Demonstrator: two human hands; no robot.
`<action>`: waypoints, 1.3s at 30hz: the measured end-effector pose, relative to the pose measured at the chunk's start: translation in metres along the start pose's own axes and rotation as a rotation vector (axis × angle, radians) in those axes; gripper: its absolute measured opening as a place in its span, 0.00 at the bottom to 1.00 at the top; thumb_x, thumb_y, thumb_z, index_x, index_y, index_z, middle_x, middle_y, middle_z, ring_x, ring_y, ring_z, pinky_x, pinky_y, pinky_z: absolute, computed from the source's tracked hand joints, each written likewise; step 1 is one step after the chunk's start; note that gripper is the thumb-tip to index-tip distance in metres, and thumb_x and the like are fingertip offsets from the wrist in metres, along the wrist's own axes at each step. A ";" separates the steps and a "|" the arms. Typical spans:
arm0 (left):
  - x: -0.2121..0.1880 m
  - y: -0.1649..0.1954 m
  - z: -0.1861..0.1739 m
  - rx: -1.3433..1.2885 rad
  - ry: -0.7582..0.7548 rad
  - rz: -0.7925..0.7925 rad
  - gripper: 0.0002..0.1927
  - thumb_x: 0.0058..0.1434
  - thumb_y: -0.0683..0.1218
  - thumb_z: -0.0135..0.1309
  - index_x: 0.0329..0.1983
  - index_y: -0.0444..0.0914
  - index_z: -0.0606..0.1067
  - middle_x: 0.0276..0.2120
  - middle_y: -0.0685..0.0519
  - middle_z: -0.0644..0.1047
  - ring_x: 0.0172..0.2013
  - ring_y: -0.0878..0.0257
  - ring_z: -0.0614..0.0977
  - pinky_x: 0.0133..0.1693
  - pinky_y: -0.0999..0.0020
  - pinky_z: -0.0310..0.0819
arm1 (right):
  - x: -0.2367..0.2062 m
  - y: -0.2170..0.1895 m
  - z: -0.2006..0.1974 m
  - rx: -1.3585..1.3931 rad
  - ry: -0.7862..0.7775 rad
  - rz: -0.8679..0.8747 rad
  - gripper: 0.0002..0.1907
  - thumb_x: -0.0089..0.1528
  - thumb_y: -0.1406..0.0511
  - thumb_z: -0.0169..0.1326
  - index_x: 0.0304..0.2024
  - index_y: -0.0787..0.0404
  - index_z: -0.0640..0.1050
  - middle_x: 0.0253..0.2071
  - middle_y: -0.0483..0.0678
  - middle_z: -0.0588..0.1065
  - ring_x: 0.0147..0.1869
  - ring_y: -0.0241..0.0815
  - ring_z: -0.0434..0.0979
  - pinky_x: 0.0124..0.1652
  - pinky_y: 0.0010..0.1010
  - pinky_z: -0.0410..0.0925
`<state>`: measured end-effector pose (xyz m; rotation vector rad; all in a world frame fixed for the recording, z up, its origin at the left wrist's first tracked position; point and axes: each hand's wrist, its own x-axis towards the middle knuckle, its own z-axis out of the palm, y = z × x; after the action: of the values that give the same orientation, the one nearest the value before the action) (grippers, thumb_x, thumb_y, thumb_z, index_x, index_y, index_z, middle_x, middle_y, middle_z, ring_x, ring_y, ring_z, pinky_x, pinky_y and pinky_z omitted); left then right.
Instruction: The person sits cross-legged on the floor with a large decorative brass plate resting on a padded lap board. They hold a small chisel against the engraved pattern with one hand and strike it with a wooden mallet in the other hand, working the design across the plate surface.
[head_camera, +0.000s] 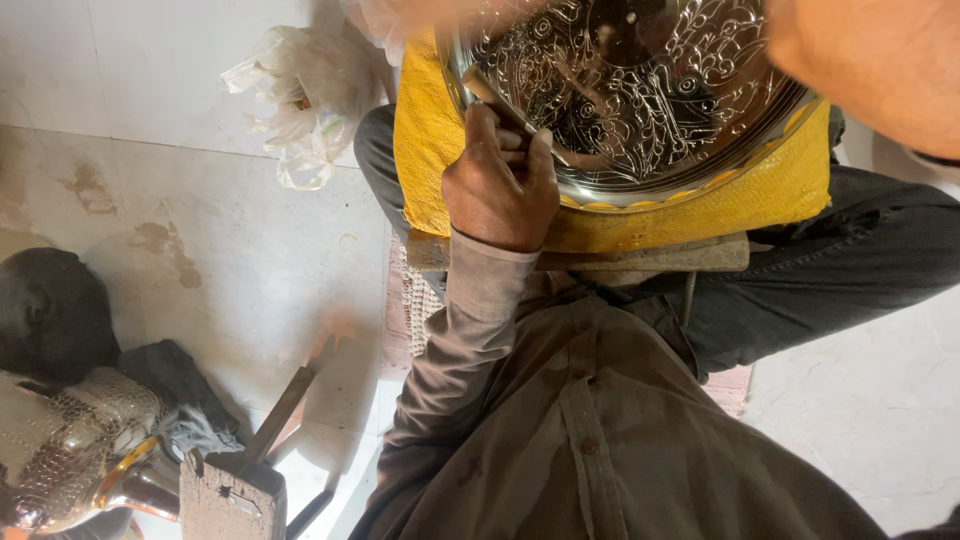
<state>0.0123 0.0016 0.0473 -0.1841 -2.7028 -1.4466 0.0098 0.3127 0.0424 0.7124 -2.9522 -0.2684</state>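
Left hand (500, 185) clamped on a thin metal chisel (505, 105), tip on the round silver engraved tray (640, 90), which lies on a yellow woven cushion (425, 150) across the lap. Risk: chisel skids on the polished face and scars the pattern. Right hand (880, 60) blurred at the edge; grip unreadable. On the floor left: wooden-handled hammer (285, 405), crumpled plastic bag (300, 100).

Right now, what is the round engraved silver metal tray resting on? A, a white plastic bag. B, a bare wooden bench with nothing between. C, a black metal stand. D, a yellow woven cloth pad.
D: the round engraved silver metal tray lies on a yellow woven cloth pad across the person's lap, while the left hand holds a thin metal tool against the tray's surface.
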 end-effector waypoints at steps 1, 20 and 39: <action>0.000 0.000 0.000 0.008 0.000 0.009 0.15 0.59 0.40 0.64 0.41 0.33 0.68 0.28 0.48 0.82 0.29 0.59 0.88 0.30 0.68 0.82 | 0.000 0.000 0.000 -0.010 -0.005 -0.003 0.06 0.72 0.70 0.50 0.45 0.67 0.78 0.27 0.47 0.73 0.23 0.36 0.73 0.25 0.24 0.68; -0.004 -0.001 0.003 0.043 -0.012 0.035 0.16 0.61 0.42 0.64 0.42 0.32 0.68 0.27 0.46 0.81 0.28 0.58 0.88 0.29 0.68 0.83 | -0.007 0.004 0.006 -0.220 -0.044 -0.056 0.05 0.70 0.71 0.51 0.46 0.66 0.77 0.28 0.47 0.72 0.26 0.36 0.73 0.27 0.23 0.66; 0.043 -0.019 -0.031 -0.142 -0.131 0.373 0.11 0.72 0.37 0.59 0.54 0.34 0.72 0.46 0.48 0.83 0.38 0.62 0.90 0.39 0.69 0.87 | -0.037 -0.008 -0.020 0.346 0.083 0.181 0.17 0.64 0.75 0.59 0.56 0.72 0.77 0.43 0.60 0.74 0.42 0.50 0.78 0.42 0.35 0.73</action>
<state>-0.0326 -0.0316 0.0540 -0.7698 -2.4762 -1.5497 0.0489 0.3195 0.0591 0.4659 -2.9854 0.2853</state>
